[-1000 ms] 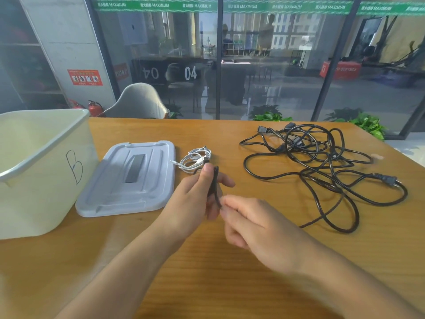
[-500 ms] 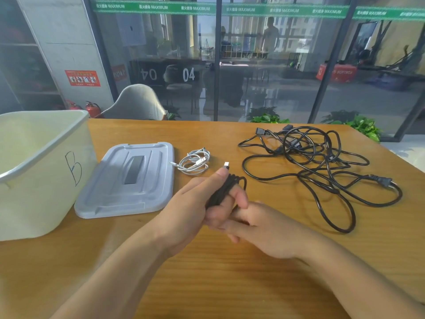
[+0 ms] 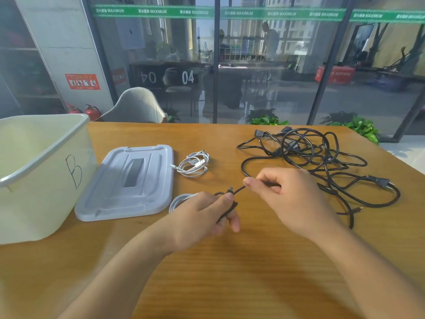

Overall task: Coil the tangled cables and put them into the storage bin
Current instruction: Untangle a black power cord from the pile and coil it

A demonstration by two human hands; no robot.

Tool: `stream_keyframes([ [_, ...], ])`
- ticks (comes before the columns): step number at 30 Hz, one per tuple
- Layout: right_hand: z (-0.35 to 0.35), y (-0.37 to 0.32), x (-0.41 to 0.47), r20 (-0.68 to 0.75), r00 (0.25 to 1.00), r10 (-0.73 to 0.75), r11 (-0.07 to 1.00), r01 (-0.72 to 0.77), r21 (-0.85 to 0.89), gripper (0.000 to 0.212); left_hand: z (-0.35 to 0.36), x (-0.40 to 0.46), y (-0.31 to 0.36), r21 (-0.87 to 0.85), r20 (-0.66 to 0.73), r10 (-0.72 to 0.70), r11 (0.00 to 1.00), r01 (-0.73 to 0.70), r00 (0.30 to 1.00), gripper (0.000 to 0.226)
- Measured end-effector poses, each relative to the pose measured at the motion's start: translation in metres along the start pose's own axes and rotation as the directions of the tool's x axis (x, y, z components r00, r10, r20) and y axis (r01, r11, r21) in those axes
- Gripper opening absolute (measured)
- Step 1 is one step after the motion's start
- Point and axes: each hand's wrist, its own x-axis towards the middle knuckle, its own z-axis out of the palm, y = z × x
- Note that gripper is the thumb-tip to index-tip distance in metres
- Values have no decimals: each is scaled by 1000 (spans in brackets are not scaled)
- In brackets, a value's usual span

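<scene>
My left hand (image 3: 202, 215) grips a small coiled black cable (image 3: 230, 209) above the table's middle. My right hand (image 3: 292, 199) pinches the free end of that same cable and holds it taut to the right. A grey coiled cable (image 3: 176, 202) lies partly hidden behind my left hand. A white coiled cable (image 3: 194, 165) rests further back. A big tangle of black power cables (image 3: 310, 157) spreads over the right side, with a plug (image 3: 379, 181) at its right edge. The cream storage bin (image 3: 46, 171), marked B, stands open at the left.
The bin's grey lid (image 3: 128, 183) lies flat between the bin and the cables. The wooden table (image 3: 230, 272) ends at the back against a glass wall, where a grey chair (image 3: 135, 107) stands. Green plants (image 3: 358, 130) sit beyond the far right corner.
My right hand has come out from under the left and drawn the black cable's end to the right. My left hand has shifted slightly left with the coil, near the grey cable.
</scene>
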Motion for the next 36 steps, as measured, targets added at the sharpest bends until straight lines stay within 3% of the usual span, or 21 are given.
stream_keyframes([
  [2, 2, -8, -4, 47, 999, -22, 995, 17, 94, 43, -2, 3, -3, -16, -77, -22, 1000, 21, 997, 72],
  [5, 9, -19, -10, 228, 973, -38, 967, -22, 254, 33, -2, 5, -5, -88, -202, -29, 996, 11, 979, 70],
  [10, 27, -29, -20, 476, 879, -34, 794, -266, 547, 27, -5, 7, -5, -272, -392, -66, 961, -47, 918, 63],
  [16, 36, -44, -28, 677, 716, -168, 706, -392, 589, 22, -6, 3, -3, -375, -412, -57, 920, -112, 909, 57],
  [19, 42, -46, -31, 743, 646, -174, 739, -413, 533, 26, -7, 2, -1, -379, -386, -30, 916, -129, 922, 49],
  [22, 48, -41, -29, 751, 652, -101, 824, -368, 431, 34, -4, 1, 0, -356, -341, 48, 918, -176, 939, 44],
  [26, 51, -24, -23, 743, 670, 3, 825, -422, 376, 37, -3, -1, 2, -343, -271, 147, 909, -238, 951, 44],
  [32, 24, 12, -2, 584, 802, 128, 941, -283, 183, 39, -13, -4, 1, -401, -221, 156, 885, -235, 963, 41],
  [34, 12, 22, 4, 503, 842, 194, 905, -352, 240, 37, -15, -5, 1, -424, -237, 162, 869, -253, 958, 40],
  [36, 7, 25, 6, 481, 843, 240, 725, -485, 489, 33, -17, -6, 0, -448, -237, 168, 855, -261, 957, 40],
])
